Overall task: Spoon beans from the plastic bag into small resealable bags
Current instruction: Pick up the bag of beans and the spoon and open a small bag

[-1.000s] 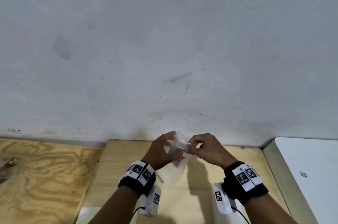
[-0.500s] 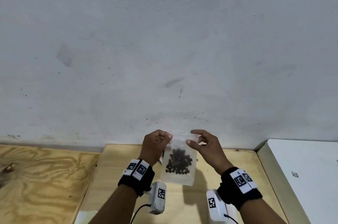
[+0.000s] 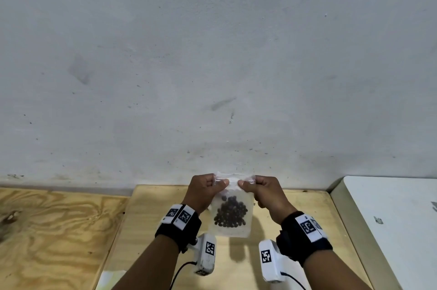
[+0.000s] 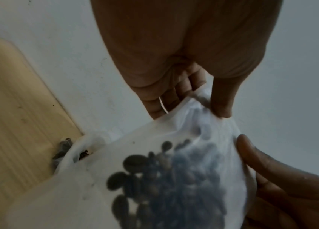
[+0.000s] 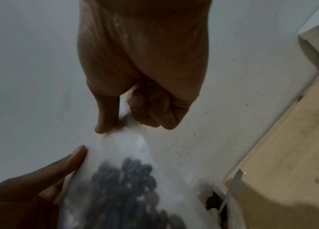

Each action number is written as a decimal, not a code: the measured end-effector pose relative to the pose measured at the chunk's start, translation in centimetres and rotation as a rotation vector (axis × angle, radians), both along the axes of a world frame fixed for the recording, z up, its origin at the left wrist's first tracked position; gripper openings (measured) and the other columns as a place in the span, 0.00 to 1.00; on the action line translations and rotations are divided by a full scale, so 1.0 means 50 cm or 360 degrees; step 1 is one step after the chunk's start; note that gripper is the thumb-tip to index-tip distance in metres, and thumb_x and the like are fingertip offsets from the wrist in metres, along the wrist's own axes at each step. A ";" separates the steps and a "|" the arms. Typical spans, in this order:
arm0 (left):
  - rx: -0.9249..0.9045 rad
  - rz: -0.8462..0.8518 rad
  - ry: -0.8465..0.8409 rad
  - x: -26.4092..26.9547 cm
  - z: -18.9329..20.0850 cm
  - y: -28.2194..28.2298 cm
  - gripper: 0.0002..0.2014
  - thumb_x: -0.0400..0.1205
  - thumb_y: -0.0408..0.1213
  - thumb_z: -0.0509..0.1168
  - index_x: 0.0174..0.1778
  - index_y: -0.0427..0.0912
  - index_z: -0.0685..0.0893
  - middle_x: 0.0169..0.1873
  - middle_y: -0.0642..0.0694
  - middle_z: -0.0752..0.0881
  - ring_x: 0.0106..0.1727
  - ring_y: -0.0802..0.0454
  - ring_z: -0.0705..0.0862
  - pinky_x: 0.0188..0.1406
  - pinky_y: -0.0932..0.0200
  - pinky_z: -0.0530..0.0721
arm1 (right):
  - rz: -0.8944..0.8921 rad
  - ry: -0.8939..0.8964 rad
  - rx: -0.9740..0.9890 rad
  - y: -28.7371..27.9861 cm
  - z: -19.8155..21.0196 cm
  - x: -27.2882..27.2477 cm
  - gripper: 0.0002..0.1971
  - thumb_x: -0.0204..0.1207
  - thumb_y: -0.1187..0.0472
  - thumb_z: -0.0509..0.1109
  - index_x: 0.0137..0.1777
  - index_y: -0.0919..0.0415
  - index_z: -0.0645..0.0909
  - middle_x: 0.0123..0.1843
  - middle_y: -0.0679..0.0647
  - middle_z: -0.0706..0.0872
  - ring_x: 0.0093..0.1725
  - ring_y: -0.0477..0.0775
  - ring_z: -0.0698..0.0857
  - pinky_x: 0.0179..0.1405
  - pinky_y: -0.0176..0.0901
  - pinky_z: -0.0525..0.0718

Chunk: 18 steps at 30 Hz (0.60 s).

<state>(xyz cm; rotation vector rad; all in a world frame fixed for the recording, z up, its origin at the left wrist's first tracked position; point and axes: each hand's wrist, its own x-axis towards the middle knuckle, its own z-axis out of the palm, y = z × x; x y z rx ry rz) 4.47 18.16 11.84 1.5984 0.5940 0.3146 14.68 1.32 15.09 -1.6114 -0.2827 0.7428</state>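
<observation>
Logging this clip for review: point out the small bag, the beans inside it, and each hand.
small bag (image 3: 243, 230), head view, clear lower corner.
beans (image 3: 230, 215), head view, middle of the dark pile.
left hand (image 3: 204, 191), head view, back of hand.
right hand (image 3: 266, 191), head view, back of hand.

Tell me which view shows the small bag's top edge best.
Head view: the small bag hangs whole, its top edge pinched by the left hand and right hand. Each wrist view shows only one blurred corner by the beans.
</observation>
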 end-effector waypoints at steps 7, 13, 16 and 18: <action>-0.0129 0.0006 -0.0040 -0.013 0.000 -0.004 0.12 0.81 0.36 0.70 0.38 0.30 0.91 0.34 0.32 0.88 0.31 0.47 0.83 0.34 0.57 0.79 | -0.0132 0.0124 -0.0003 -0.022 -0.022 0.010 0.12 0.74 0.59 0.80 0.35 0.64 0.84 0.21 0.48 0.68 0.22 0.49 0.59 0.23 0.38 0.57; -0.0283 -0.0008 0.0028 -0.003 -0.009 -0.015 0.16 0.84 0.43 0.66 0.41 0.34 0.91 0.42 0.26 0.89 0.38 0.38 0.88 0.29 0.58 0.80 | -0.0272 0.0100 -0.0017 -0.025 -0.024 0.007 0.11 0.75 0.57 0.79 0.38 0.63 0.84 0.25 0.49 0.79 0.19 0.46 0.63 0.20 0.36 0.61; -0.0316 0.0103 0.0018 -0.002 -0.013 -0.022 0.15 0.81 0.45 0.69 0.41 0.34 0.91 0.42 0.28 0.89 0.40 0.35 0.88 0.38 0.49 0.82 | -0.0231 -0.0037 0.0023 -0.037 -0.024 -0.006 0.08 0.77 0.60 0.77 0.49 0.60 0.81 0.33 0.55 0.87 0.19 0.42 0.71 0.18 0.33 0.67; -0.0466 0.0286 -0.0013 -0.007 -0.017 -0.027 0.17 0.80 0.44 0.70 0.42 0.30 0.88 0.39 0.28 0.86 0.39 0.39 0.83 0.41 0.47 0.80 | -0.0114 -0.0091 0.0061 -0.049 -0.040 -0.017 0.10 0.76 0.65 0.77 0.46 0.59 0.76 0.36 0.55 0.85 0.21 0.40 0.72 0.20 0.33 0.69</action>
